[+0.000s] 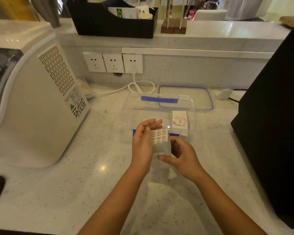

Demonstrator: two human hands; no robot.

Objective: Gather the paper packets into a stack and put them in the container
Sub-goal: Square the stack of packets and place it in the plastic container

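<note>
A stack of white paper packets [160,140] with striped edges is pressed between both my hands, held on edge just in front of the clear plastic container [127,114]. My left hand [143,141] flattens against the stack's left face. My right hand [182,155] cups its right side, thumb across the lower front. The container has blue clips and stands open on the counter. Inside it, at the right, lies another pile of packets [180,122] printed with "love". Much of the held stack's right face is hidden by my fingers.
The container's lid [200,97] with a blue seal lies behind it. A cream machine [34,106] fills the left side, and a black box [275,129] stands at the right. Wall sockets [113,62] with a white cable [139,86] are at the back.
</note>
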